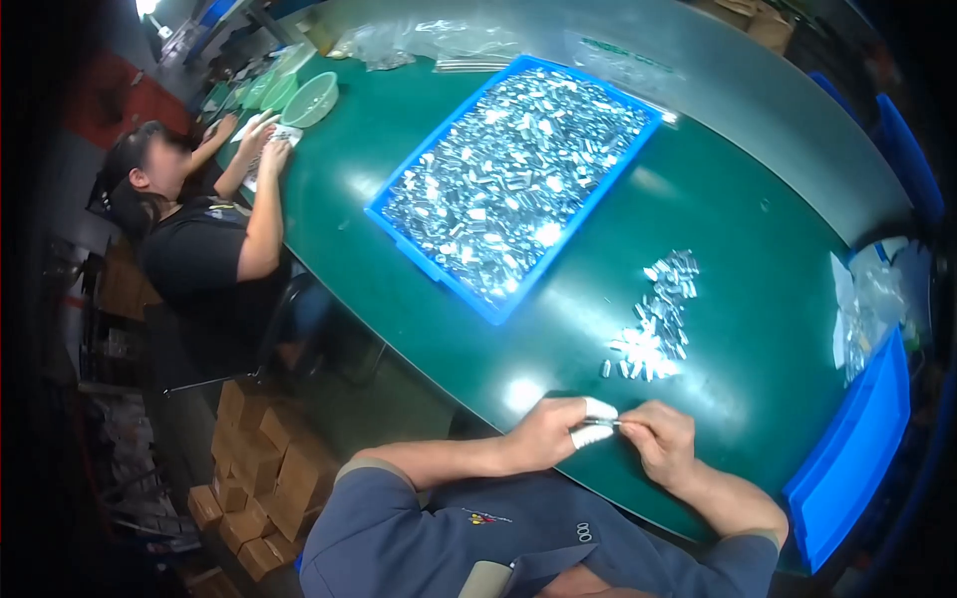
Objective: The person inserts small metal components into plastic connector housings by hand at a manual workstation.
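My left hand (546,434), with white covers on its thumb and a finger, pinches a small shiny metal piece (600,422) above the near edge of the green table (763,289). Right beside it, my right hand (663,439) is closed, its thumb and finger pressed together at the piece's end. Something thin seems to lie between those fingertips, too small to make out. Just beyond my hands, a loose heap of small silvery metal pieces (666,309) spreads over the tabletop. Farther off to the left sits a blue tray (424,261) filled with similar pieces.
At the left edge of the table a co-worker (199,239) handles small things near a green basket (312,100). Clear plastic bags (877,289) and another blue tray (852,453) are on the right. Cardboard boxes (284,468) are stacked on the floor at left.
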Demonstrator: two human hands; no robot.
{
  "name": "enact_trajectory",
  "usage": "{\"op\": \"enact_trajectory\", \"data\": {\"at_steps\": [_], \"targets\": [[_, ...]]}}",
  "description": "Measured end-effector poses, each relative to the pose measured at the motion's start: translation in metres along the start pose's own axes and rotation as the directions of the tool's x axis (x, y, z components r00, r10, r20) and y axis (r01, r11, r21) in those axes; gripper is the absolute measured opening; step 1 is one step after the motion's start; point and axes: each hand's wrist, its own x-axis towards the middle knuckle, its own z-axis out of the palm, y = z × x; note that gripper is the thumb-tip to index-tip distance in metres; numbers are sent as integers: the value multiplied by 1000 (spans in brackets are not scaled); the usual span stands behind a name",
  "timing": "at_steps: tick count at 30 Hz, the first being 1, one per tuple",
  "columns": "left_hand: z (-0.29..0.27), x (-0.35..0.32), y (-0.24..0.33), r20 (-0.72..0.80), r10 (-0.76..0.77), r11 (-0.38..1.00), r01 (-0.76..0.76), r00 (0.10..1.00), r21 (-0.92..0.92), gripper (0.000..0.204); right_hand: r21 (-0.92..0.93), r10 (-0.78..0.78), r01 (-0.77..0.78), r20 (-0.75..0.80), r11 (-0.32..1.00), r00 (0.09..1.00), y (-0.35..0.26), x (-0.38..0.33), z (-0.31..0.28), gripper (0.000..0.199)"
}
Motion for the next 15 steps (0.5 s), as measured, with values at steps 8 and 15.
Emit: {"op": "enact_trajectory", "data": {"at_steps": [8,15], "targets": [[5,5,-5,32,136,987,-138,990,78,20,12,152,-155,141,988,978,10,-9,-9,13],[-3,10,0,40,145,976,-149,989,158,21,122,151,-149,-12,981,988,3,-2,-3,9]]}}
